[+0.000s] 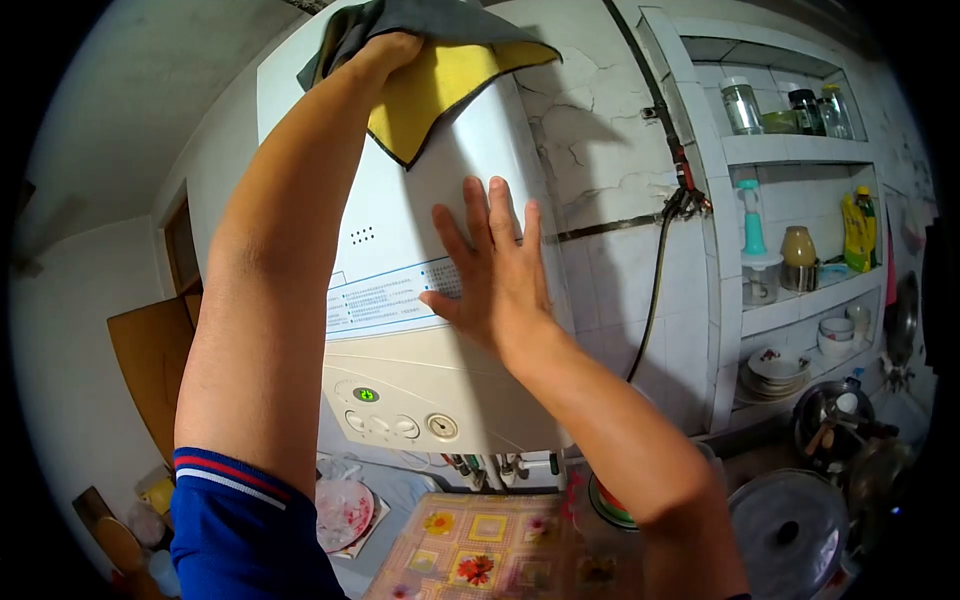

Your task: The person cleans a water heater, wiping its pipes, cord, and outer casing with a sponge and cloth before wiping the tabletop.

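Note:
My left hand (393, 50) is up at the top of a white wall-mounted boiler (385, 205). It holds a grey and yellow cleaning cloth (432, 95), whose folds hide most of the fingers. A yellow corner of the cloth hangs down over the boiler's front. Lower down, my right hand (497, 270) lies flat against the front panel with its fingers spread, partly over a printed label (380, 300). Below that, the cream control panel has a green lit display (367, 395), several knobs and a round gauge (441, 427).
Under the boiler are pipes (500, 468) and a table with a flowered cover (450, 540). Tiled shelves (790, 150) on the right hold jars, bottles and bowls. A large pot lid (788, 530) lies at lower right. A black cable (655, 290) runs down the wall.

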Tool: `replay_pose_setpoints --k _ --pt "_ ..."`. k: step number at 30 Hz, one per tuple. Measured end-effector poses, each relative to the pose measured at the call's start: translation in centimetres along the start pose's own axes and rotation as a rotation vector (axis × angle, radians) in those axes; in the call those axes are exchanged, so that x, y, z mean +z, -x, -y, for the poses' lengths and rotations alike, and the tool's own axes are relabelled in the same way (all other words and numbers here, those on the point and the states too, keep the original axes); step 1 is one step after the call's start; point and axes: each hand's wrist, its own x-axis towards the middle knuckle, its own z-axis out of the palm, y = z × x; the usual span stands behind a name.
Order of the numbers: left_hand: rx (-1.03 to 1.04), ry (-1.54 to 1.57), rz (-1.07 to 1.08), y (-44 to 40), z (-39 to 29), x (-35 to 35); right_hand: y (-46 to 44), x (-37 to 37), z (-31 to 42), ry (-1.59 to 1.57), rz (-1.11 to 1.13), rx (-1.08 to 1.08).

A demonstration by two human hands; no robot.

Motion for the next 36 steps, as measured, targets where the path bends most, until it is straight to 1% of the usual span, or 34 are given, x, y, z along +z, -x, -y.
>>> replay_pose_setpoints --k 3,7,9,12,14,15,16,18,21,23,25,26,28,30,32,34,36 --pt "0.016 -0.078 -0.012 0.1 -0.6 0.9 -0.1 -0.3 0.1 0.033 0.034 0.009" --pt "0.084 -0.193 0.037 2.1 -4.8 2.3 -0.2 -0.3 0.2 0.038 0.043 0.024" --pt "0.091 -0.213 0.034 2.6 -5.6 2.4 -0.2 0.1 0.2 0.019 0.02 0.01" --pt "0.048 -0.133 0.006 2.8 -5.0 1.0 -0.1 0.4 0.0 0.002 -0.013 0.017" --pt "-0.001 -0.07 -0.029 2.6 -3.3 -0.2 -0.1 0.7 -0.2 -0.129 -0.09 -0.005" --pt "-0.014 -0.068 -0.041 2.4 -2.7 -0.6 -0.1 0.6 -0.1 -0.061 -0.059 0.0" --pt "-0.016 -0.089 -0.049 2.4 -2.7 -0.8 -0.2 0.5 0.1 -0.065 -0.062 -0.001" --pt "0.001 -0.137 -0.044 2.1 -3.5 -0.1 -0.1 0.0 0.1 -0.009 -0.019 0.009" --pt "0.032 -0.235 -0.046 3.5 -6.1 0.9 -0.1 0.2 0.0 -0.037 -0.034 0.009" --pt "0.019 -0.258 -0.099 4.4 -7.6 0.6 -0.1 0.2 -0.1 -0.035 -0.036 0.003" --pt "-0.032 -0.218 -0.176 5.8 -7.9 -0.2 -0.1 0.1 -0.2 -0.033 -0.027 -0.004" --pt "-0.07 -0.173 -0.203 6.7 -7.3 -0.5 -0.1 0.1 -0.3 -0.052 -0.035 -0.01" --pt "-0.116 -0.051 -0.18 6.1 -4.1 -1.0 0.1 0.2 -0.5 -0.068 -0.044 -0.01" --pt "-0.205 0.178 -0.134 4.4 1.6 -1.6 -0.1 0.4 -0.3 -0.062 -0.038 -0.015" --pt "-0.258 0.279 -0.111 3.0 4.0 -1.3 0.0 0.3 -0.1 -0.053 -0.027 -0.011" --pt "-0.145 0.406 0.005 1.0 5.0 0.0 0.0 0.6 -0.2 -0.061 -0.06 -0.006" --pt "-0.151 0.052 0.26 -4.8 10.3 3.7 0.0 0.3 -0.1 -0.019 -0.038 -0.003"
